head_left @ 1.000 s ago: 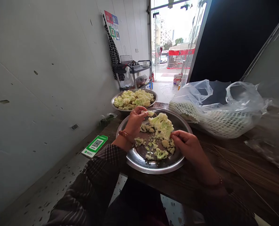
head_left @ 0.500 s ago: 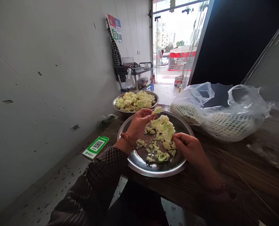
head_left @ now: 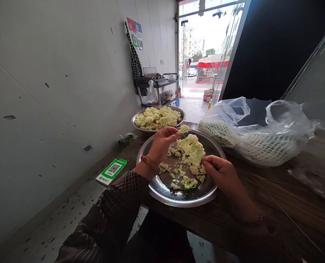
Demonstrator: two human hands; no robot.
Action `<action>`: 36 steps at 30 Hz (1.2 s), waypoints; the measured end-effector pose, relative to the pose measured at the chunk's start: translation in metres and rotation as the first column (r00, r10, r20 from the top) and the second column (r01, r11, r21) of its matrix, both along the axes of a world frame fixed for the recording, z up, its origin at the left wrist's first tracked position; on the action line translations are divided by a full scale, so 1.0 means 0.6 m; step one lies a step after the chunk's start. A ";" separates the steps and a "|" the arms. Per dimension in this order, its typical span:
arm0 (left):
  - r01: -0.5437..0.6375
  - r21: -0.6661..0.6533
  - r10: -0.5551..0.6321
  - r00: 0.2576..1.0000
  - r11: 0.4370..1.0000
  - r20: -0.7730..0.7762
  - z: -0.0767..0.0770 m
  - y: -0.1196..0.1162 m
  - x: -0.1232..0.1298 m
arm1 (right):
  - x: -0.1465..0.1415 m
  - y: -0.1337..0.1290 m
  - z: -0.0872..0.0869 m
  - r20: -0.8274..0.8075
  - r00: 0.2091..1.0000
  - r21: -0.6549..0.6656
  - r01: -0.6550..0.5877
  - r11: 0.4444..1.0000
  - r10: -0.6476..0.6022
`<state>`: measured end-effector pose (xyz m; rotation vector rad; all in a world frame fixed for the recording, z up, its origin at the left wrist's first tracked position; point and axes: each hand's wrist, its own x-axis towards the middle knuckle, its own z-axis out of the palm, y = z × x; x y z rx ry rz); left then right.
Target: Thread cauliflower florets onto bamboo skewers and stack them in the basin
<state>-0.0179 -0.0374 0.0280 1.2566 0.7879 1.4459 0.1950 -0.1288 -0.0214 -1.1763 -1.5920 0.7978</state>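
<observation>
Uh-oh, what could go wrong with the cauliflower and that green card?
The small cauliflower piece is held only by the left hand's fingertips, so it might slip and drop. The green-and-white card lies at the table's left edge, close to the left sleeve, so a bump could perhaps knock it onto the floor.

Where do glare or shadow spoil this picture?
Head view: the sky through the doorway is washed out to white; head view: glare streaks the near basin, yet the cauliflower in the right hand reads clearly; head view: the right sleeve sinks into shadow, detail hard to tell.
</observation>
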 end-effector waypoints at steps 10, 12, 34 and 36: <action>-0.072 0.030 0.073 0.995 0.997 -0.062 0.004 -0.006 0.003 | 0.000 0.001 0.000 0.018 1.000 0.029 0.003 1.000 -0.003; -0.106 0.050 0.110 0.990 0.993 -0.089 0.004 -0.007 0.004 | 0.000 0.002 0.000 0.021 1.000 0.022 -0.001 1.000 0.001; -0.084 0.015 0.085 0.993 0.996 -0.085 0.008 -0.011 0.004 | -0.002 -0.001 -0.004 0.010 0.999 0.069 0.051 0.996 -0.052; -0.061 0.003 0.062 0.996 0.998 -0.068 0.006 -0.009 0.002 | -0.002 -0.002 -0.003 0.020 0.998 0.074 0.050 0.996 -0.052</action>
